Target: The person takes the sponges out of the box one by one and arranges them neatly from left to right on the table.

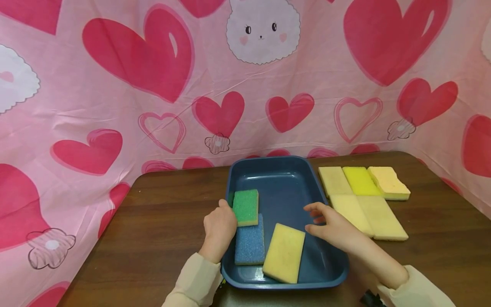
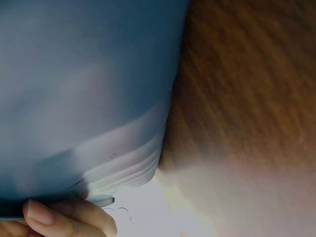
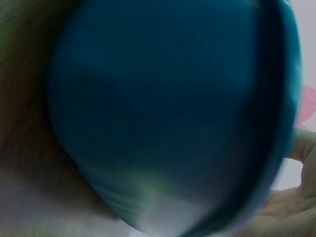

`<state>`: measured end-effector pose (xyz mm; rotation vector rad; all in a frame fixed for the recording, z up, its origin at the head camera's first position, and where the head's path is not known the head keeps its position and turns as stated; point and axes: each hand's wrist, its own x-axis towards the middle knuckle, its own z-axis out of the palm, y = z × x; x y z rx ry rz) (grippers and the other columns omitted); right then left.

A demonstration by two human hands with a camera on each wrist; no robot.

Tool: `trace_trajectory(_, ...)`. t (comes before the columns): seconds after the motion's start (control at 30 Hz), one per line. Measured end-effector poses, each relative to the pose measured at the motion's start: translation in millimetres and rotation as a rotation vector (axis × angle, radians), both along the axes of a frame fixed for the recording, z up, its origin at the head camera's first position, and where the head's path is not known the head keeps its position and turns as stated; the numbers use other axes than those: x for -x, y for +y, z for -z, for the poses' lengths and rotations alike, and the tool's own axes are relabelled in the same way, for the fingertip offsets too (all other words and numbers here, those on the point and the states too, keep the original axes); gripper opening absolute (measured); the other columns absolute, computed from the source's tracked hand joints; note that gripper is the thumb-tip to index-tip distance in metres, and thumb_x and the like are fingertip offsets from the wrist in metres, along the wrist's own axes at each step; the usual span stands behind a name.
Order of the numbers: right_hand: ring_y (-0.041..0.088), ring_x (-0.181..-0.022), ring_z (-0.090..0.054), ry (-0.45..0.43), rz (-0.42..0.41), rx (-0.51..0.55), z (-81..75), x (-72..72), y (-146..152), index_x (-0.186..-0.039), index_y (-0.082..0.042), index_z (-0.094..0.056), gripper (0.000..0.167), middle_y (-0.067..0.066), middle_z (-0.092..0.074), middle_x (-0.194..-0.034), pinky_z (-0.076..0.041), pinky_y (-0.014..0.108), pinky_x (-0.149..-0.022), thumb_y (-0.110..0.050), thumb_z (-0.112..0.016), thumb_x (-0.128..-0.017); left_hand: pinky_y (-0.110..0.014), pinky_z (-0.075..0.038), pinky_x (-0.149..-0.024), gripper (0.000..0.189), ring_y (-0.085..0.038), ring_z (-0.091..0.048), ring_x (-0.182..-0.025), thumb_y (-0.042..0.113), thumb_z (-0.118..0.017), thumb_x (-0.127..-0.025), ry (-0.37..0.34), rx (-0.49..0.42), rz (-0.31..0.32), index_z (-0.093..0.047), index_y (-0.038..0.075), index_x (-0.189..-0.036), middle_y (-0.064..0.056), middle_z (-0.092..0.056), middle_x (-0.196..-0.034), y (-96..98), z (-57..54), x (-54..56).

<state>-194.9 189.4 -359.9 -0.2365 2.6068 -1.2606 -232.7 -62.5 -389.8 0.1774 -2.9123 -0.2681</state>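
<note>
A dark blue plastic basin (image 1: 285, 204) stands on the table. Inside, a green sponge (image 1: 246, 207) overlaps a blue sponge (image 1: 249, 243) along the left side, and a yellow sponge (image 1: 284, 253) lies tilted near the front. My left hand (image 1: 220, 226) grips the basin's left rim beside the green sponge; the left wrist view shows its curled fingers (image 2: 69, 219) at the rim. Over the basin's right side hovers my right hand (image 1: 330, 226), thumb and fingers apart, holding nothing. In the right wrist view that hand (image 3: 291, 202) is partly hidden behind the basin's blurred rim.
Right of the basin, several yellow sponges (image 1: 383, 215) lie side by side in two rows on the brown wooden table (image 1: 165, 238). One at the back right has a wavy edge. A pink heart-patterned cloth (image 1: 253, 81) hangs behind the table.
</note>
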Motion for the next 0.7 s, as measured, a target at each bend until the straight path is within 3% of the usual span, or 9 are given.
trace_trajectory(0.37,0.038,-0.113,-0.053,-0.073,-0.005,-0.088,11.6,-1.7,-22.6,-0.129,-0.001,-0.050,0.052,0.022,-0.054,-0.124,-0.049,0.049,-0.085,-0.017,-0.069,-0.083,-0.036,-0.045,-0.049,0.011,-0.027,-0.057,-0.050,0.002,-0.045,-0.094,-0.003,0.008,-0.003,-0.046,0.003,-0.082,-0.013,-0.053,-0.055,0.3,0.2,0.2)
trace_trajectory(0.7,0.033,-0.104,-0.056,-0.066,-0.010,-0.202,20.9,-2.6,-33.0,-0.128,-0.001,-0.049,0.060,0.020,-0.054,-0.116,-0.049,0.043,-0.077,-0.018,-0.075,-0.077,-0.036,-0.047,-0.050,0.009,-0.025,-0.059,-0.052,0.005,-0.046,-0.094,-0.048,0.002,-0.012,-0.048,0.002,-0.086,-0.013,-0.056,-0.058,-0.8,0.2,2.9)
